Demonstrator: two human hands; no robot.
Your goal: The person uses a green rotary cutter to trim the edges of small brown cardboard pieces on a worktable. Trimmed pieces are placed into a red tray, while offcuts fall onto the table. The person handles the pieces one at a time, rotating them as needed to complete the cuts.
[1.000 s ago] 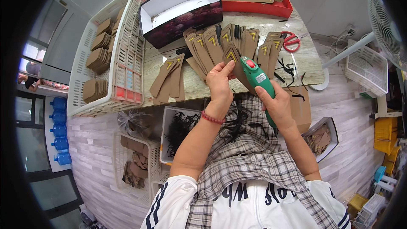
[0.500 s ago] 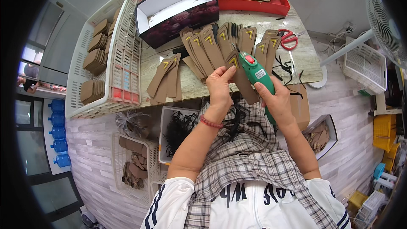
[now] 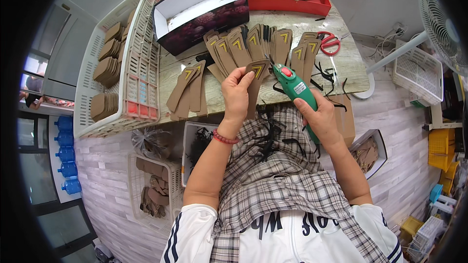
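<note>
My left hand (image 3: pixel 236 98) pinches a flat brown strap piece (image 3: pixel 254 90) with a yellow angled mark near its top end, held above the table's front edge. In my right hand (image 3: pixel 319 117) is a green handheld electric cutter (image 3: pixel 297 87) with a red button. Its tip points up and left, a small gap away from the piece. Behind both hands, several similar brown pieces (image 3: pixel 237 48) lie fanned out on the table. A smaller group of brown pieces (image 3: pixel 186 87) lies to the left. Black trimmed strips (image 3: pixel 265 139) rest on my plaid apron.
A white crate (image 3: pixel 139 78) with stacked brown pieces stands at left. Behind are a dark open box (image 3: pixel 204 24) and a red box (image 3: pixel 287 4) of pieces. Red-handled scissors (image 3: pixel 330 48) and black scraps (image 3: pixel 324 73) lie at right. A fan (image 3: pixel 441 29) stands beyond the table.
My left hand has moved left with the brown piece, away from the cutter's tip, and the piece now hangs more upright. My right hand holds the cutter in nearly the same place.
</note>
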